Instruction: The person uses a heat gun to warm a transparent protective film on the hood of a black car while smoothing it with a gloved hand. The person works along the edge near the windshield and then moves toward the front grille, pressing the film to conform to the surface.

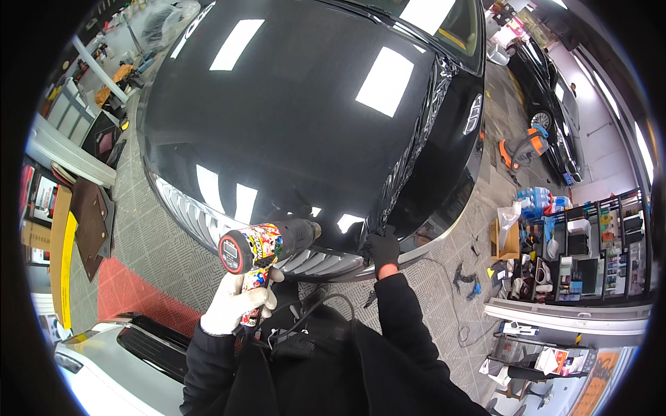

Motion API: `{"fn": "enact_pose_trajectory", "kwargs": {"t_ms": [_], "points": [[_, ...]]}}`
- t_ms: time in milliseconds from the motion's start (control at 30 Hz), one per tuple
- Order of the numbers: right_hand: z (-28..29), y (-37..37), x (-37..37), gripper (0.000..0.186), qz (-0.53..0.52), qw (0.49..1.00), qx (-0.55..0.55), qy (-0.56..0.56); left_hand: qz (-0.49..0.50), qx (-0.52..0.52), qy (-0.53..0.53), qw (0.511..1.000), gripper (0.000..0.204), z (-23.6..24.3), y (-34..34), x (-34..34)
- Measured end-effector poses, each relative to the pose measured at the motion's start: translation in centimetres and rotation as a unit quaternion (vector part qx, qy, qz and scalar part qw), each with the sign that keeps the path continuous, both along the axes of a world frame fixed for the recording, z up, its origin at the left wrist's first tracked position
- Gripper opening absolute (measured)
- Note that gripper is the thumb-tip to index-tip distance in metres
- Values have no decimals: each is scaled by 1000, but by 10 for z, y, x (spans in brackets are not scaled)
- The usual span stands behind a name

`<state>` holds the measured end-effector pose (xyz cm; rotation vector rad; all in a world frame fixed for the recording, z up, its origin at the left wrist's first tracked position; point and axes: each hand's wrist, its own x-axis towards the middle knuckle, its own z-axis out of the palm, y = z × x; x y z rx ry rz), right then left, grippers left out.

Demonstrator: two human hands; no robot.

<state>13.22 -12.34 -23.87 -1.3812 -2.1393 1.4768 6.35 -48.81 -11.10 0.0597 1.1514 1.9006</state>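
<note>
My left hand (239,305), in a white glove, is closed round the handle of a heat gun (270,246) with a colourful patterned body, a small display and a nozzle directed over the hood's front edge. My right hand (381,246), in a black glove, is closed on crumpled black film (416,145) at the lower right of the hood. The film runs in a wrinkled strip along the right side of the glossy black hood (284,111), beside the headlight side of the car. A silver grille (184,204) shows below the hood, partly behind the heat gun.
Cables hang below my hands. An orange vacuum (517,149) stands near another black car (558,118). Shelves of supplies (596,246) and loose items are at right. A pale car (104,374) is at lower left, boards (90,218) at left.
</note>
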Motion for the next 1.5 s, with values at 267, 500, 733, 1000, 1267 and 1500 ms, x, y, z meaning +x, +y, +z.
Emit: {"fn": "enact_pose_trajectory", "kwargs": {"t_ms": [267, 500, 733, 1000, 1267, 1500], "points": [[-84, 18, 3, 26, 140, 934, 309, -115, -8, 23, -33, 999, 58, -3, -17, 17], [-108, 37, 10, 21, 72, 953, 289, -60, -17, -1, -13, 1000, 59, 1, -20, 4], [-69, 24, 24, 8, 191, 844, 457, -207, -59, 0, -39, 998, 66, -4, -32, -19], [-60, 19, 23, 13, 94, 906, 379, -160, -73, 10, -43, 996, 66, -6, -38, -32], [-36, 8, 27, 20, -5, 990, 135, -49, -71, 14, -53, 996, 56, -5, -36, -39], [-25, -8, 34, 47, -37, 996, -76, 23, -37, -36, -20, 998, 60, 0, -22, -28]]}}
